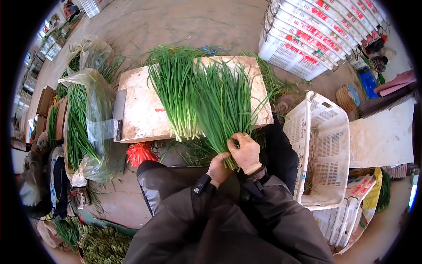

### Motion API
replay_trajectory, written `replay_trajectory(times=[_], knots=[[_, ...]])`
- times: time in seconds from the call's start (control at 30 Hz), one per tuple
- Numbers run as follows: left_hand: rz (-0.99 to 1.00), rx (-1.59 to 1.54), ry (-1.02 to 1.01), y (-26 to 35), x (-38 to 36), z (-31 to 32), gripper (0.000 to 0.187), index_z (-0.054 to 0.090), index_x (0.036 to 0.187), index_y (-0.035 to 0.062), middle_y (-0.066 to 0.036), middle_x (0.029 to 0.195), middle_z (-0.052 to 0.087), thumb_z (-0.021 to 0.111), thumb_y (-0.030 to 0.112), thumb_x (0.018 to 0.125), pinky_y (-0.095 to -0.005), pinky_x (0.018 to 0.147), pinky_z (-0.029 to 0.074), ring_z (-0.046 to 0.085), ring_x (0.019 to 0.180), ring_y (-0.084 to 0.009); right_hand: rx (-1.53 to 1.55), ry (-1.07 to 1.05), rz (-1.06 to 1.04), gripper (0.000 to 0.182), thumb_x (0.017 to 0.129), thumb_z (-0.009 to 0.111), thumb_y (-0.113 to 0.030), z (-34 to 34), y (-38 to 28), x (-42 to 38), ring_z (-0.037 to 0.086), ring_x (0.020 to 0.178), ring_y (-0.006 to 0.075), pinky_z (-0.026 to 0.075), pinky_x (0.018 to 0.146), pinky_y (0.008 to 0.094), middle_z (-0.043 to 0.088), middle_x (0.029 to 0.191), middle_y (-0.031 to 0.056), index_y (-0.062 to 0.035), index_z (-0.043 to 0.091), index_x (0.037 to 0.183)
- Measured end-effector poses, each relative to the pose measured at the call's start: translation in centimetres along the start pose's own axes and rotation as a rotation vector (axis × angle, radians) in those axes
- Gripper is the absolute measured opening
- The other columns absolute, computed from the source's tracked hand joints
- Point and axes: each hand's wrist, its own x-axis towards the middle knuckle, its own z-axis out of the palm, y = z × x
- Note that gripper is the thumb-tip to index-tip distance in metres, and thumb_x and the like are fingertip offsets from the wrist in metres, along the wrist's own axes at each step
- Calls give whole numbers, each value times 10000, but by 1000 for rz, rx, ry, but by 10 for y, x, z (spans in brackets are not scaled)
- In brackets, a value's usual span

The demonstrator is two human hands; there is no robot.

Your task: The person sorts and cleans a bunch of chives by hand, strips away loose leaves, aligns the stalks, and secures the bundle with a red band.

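Observation:
My left hand [218, 168] is closed around the lower ends of a bunch of garlic chives [223, 103]. The leaves fan out away from me over the right part of a worn white board [140, 112]. Against the near side of the same bunch, my right hand [245, 152] has its fingers curled and pinching at the stems; exactly which stalks it grips is hidden. A second pile of chives [176, 88] lies on the board just left of the held bunch, pale stem ends toward me. At the board's left edge rests a wide-bladed knife [119, 115].
To my right stands a white plastic crate [329, 152]; stacked white crates [303, 39] with red lettering rise behind it. Bagged chives [79, 123] stand at left. A bundle of red ties [141, 154] hangs below the board. Loose leaves litter the floor.

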Motion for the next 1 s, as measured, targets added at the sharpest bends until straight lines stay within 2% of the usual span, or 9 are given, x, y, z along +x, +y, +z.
replay_trajectory(times=[0.23,0.3,0.37,0.47,0.63,0.77,0.83,0.93,1.0], knots=[[97,290,36,-6,0,2,395,618,1262,-31,-178,1253,681,475,210,983,-449,1054,486,629,1183,-327,12,-10,87,126,835,765,-150,19,29,1,705,727,302,558,668,376,723,828,116,-58,718,906],[95,250,76,-5,-2,10,382,621,1266,-19,-163,1249,683,487,211,991,-446,1043,492,632,1181,-320,387,-5,273,77,886,743,-78,16,33,-2,640,685,148,518,659,298,690,766,78,-18,706,917],[-25,-50,94,1,-13,49,362,625,1268,-5,-143,1240,689,516,209,997,-440,1031,501,639,1171,-306,472,-34,272,88,908,727,-72,7,29,-6,684,723,187,545,674,317,705,798,107,-3,688,947],[126,109,82,-2,-12,57,322,634,1253,25,-104,1197,696,584,214,997,-410,1016,513,643,1145,-273,431,-55,91,103,919,714,-41,-5,8,-20,678,729,189,545,671,312,702,846,113,-11,657,1000],[234,236,265,-6,-2,36,95,705,1005,33,-24,824,658,703,106,945,-301,548,431,592,658,-142,649,-290,57,99,918,699,1,-10,-16,-53,638,729,165,513,673,289,656,900,84,-18,623,978],[176,371,214,4,-10,49,184,684,1104,19,-91,948,722,712,121,953,-334,616,539,695,763,-205,1023,-166,232,107,991,665,-5,-48,-37,-53,644,791,130,543,699,271,661,954,48,-47,573,1026],[157,342,211,2,-11,55,217,678,1138,27,-103,995,737,708,157,966,-342,631,562,722,810,-223,1145,106,319,42,1031,630,-80,-54,-22,-47,633,798,137,520,667,267,665,950,46,-63,592,1040],[111,327,183,7,-20,65,271,666,1191,49,-86,1033,743,689,231,992,-349,632,570,731,822,-234,934,162,743,86,1002,657,-79,-51,38,-50,608,748,112,492,677,257,656,895,31,-35,638,1074],[138,360,161,7,-23,67,276,661,1196,53,-82,1023,739,707,218,979,-353,634,571,727,805,-234,597,117,533,125,963,685,-60,-22,81,-72,582,704,77,477,631,240,638,833,11,-11,656,1075]])
